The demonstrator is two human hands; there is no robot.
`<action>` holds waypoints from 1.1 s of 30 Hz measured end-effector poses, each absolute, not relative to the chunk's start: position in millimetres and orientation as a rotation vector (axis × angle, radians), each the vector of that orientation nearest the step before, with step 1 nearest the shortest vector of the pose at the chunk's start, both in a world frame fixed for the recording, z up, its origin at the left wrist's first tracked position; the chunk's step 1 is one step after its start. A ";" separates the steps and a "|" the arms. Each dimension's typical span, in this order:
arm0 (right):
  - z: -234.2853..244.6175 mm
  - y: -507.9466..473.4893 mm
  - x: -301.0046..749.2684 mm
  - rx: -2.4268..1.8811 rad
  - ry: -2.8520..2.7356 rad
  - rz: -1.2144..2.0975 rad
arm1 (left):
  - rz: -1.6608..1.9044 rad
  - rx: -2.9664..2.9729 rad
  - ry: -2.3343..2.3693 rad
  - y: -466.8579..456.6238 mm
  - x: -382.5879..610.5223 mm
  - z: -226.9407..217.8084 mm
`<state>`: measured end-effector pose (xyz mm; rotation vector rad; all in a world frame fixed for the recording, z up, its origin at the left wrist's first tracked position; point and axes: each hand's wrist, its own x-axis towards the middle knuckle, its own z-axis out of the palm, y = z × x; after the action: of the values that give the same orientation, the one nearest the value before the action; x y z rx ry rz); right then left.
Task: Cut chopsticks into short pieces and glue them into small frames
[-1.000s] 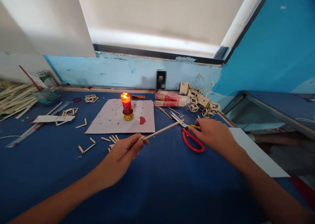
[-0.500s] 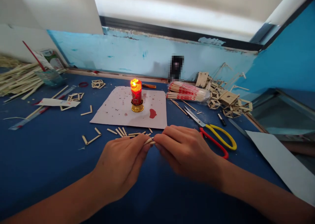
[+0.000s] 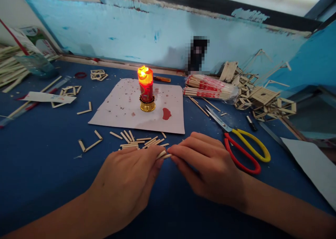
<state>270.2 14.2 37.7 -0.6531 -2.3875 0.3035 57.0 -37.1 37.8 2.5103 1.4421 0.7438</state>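
Observation:
My left hand (image 3: 131,183) pinches short pale wooden sticks (image 3: 162,155) between thumb and fingers, their ends poking out at the fingertips. Facing it, my right hand (image 3: 204,165) is closed in a pinch on the end of one of these sticks. The fingers hide most of what they hold. Just beyond the left hand lie several loose cut sticks (image 3: 128,136) on the blue table. Farther back, a lit red candle (image 3: 146,88) in a gold holder (image 3: 147,106) stands on a stained white sheet (image 3: 118,109).
Scissors (image 3: 231,128) with red and yellow handles lie beyond my right hand. Behind them are a plastic-wrapped bundle of sticks (image 3: 210,88) and a pile of stick frames (image 3: 262,95). Joined stick pieces (image 3: 91,145) lie at left, a glass (image 3: 39,67) farther back.
The view has tipped downward and closer to the table. Both hands still pinch the sticks, the fingertips now slightly farther apart, with more stick showing between them.

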 end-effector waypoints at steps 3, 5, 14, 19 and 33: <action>37.0 14.6 269.2 -0.658 -2.416 0.213 | 0.662 2.555 1.469 -36.3 58.4 35.0; 35.6 15.7 268.6 -0.645 -2.438 0.152 | 0.613 2.585 1.474 -34.5 58.3 32.9; 29.9 14.0 262.3 -0.738 -2.434 0.025 | 0.612 2.620 1.536 -29.9 56.0 20.2; 26.5 11.0 258.5 -0.829 -2.407 -0.014 | 0.501 2.547 1.638 -31.3 64.2 22.0; 24.1 54.7 295.3 -0.637 -2.573 0.211 | 0.665 2.565 1.470 -4.6 29.1 41.3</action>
<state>295.3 54.7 24.1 -0.6370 -2.5727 0.2106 29.1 -4.6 41.3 2.5653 1.4699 0.6647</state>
